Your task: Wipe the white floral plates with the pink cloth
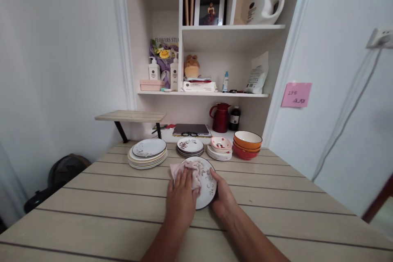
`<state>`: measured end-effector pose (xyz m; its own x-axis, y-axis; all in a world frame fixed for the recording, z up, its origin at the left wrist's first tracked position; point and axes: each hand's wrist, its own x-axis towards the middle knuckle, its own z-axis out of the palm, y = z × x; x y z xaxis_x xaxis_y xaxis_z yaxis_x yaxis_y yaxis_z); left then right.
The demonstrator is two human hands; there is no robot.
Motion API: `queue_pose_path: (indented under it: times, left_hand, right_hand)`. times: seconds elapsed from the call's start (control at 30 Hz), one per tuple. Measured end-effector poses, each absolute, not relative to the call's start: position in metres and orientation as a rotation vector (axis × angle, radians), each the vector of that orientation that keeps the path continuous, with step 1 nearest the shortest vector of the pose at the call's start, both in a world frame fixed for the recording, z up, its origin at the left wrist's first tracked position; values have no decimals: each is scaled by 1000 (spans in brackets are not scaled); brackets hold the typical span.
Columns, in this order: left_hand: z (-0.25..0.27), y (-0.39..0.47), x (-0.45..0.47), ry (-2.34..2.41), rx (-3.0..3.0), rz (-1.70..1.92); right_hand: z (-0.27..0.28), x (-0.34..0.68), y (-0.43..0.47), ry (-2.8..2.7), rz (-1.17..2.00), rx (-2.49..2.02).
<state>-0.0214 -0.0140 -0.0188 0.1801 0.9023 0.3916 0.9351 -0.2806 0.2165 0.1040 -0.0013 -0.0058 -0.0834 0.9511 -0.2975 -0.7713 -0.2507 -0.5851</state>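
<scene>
A white plate (205, 199) with a dark rim and a grey floral pattern is tilted up above the table in front of me. My right hand (222, 194) grips its right edge, thumb on the face and the other fingers behind it. On the plate's left side lies a crumpled pale pink cloth (194, 168), partly hanging past the rim. My left hand (181, 198) presses that cloth against the plate, its fingers laid over the fabric. The left palm covers the lower left of the plate.
Behind the plate stand a stack of large plates (147, 163), a stack of small plates (190, 152), a pink dotted dish (221, 144) on white saucers (219, 156) and stacked orange and red bowls (247, 149). Farther back are a red jug (220, 118) and a small raised shelf (132, 116).
</scene>
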Motion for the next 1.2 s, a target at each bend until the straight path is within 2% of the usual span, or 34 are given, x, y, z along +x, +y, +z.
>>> queue_pose_path:
  times: [0.43,0.83,1.2]
  left_hand:
    - [-20,-16,-20,-1462,-2780,-739]
    - [-18,-14,-19,-1854,-2366,-639]
    - [-22,-11,-24,-1462,-2780,-719]
  right_hand:
    - [-3,108,0,-279,1687,-743]
    - [0,102,-5,-307,1663,-822]
    - [-1,105,-3,-260,1667,-777]
